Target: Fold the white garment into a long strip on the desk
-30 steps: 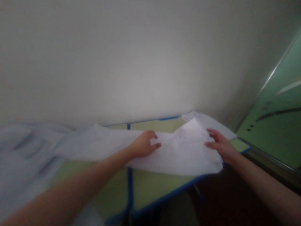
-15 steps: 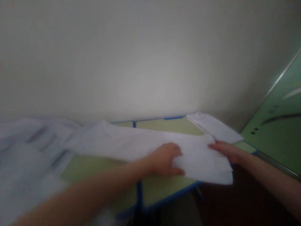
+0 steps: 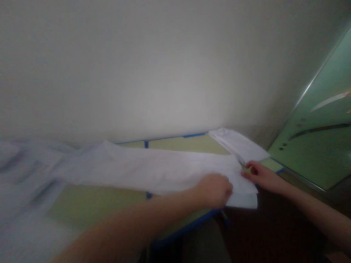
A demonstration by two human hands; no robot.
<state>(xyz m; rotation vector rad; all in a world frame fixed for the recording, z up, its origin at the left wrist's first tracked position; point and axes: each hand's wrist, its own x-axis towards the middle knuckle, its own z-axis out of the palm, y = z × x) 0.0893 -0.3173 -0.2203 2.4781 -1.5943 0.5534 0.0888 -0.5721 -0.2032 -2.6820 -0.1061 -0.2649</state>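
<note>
A long strip of white cloth lies across a pale green table, its right end hanging over the near edge. My left hand rests on it near that end, fingers curled down against the fabric. At the cloth's right edge, my right hand has its thumb and forefinger bent together on the border. The picture is blurred, so the exact grip is hard to make out. Behind the right hand lies a folded white cloth piece.
Bunched white cloth covers the left side. The table has blue edging and stands against a grey wall. To the right is a green panel with dark and light marks. Dark floor shows below.
My left hand has slid right along the cloth, and its spread fingers have curled in. My right hand stays at the cloth's edge. The view has shifted slightly right.
</note>
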